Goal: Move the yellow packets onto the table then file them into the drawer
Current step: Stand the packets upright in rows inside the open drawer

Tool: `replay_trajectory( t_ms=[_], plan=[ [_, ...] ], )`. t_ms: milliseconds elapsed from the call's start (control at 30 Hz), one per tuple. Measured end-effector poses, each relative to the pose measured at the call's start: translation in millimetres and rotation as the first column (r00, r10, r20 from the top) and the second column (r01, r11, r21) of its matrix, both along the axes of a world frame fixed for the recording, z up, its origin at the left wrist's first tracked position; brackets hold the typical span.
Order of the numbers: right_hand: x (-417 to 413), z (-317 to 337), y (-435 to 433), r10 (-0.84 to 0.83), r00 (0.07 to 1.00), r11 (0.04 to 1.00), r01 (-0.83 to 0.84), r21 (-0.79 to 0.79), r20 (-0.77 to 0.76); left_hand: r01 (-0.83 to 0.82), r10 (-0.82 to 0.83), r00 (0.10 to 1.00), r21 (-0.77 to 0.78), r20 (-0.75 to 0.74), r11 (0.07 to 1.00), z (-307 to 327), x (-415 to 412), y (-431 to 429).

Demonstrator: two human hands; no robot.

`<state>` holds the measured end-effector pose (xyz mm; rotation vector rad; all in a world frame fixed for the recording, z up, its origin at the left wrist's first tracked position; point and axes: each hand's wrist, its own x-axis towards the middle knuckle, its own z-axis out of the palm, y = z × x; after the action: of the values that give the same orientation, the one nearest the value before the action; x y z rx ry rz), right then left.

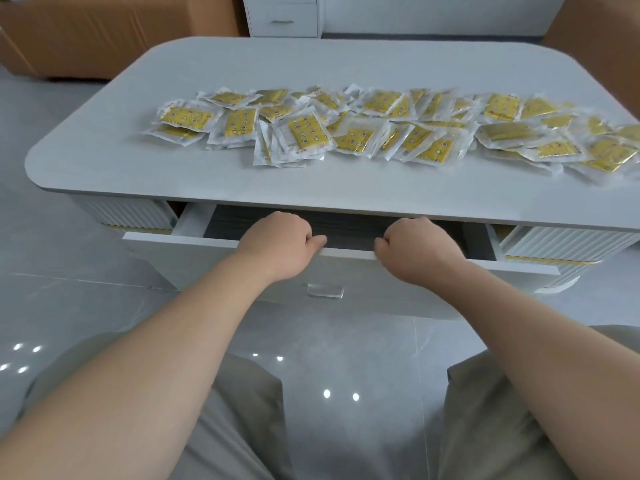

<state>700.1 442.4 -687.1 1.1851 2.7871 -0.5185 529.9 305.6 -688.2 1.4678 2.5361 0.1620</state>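
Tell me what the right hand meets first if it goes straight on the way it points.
Likely the table edge, just past the open drawer the right hand grips; depth is unclear.

No writing can be read anywhere. The yellow packets [304, 133] spread over the bench [104, 168] carry a printed pattern of small round figures and stars on their yellow faces, but any lettering on them is too small and blurred to make out.
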Motion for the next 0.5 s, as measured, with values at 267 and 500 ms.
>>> replay_trajectory(
  t_ms=[267, 500],
  plan=[
    [16.1, -3.2, -21.0, 0.088, 0.992, 0.996, -0.088, -0.009, 0.091, 0.030, -0.027, 1.000, -0.224, 0.015, 0.974, 3.3, 10.8, -7.5],
    [21.9, -5.3, -26.0, 0.107, 0.990, 0.994, -0.104, -0.043, 0.094, 0.047, -0.040, 0.999, -0.322, 0.029, 0.946, 8.4, 20.9, -9.7]
  ],
)
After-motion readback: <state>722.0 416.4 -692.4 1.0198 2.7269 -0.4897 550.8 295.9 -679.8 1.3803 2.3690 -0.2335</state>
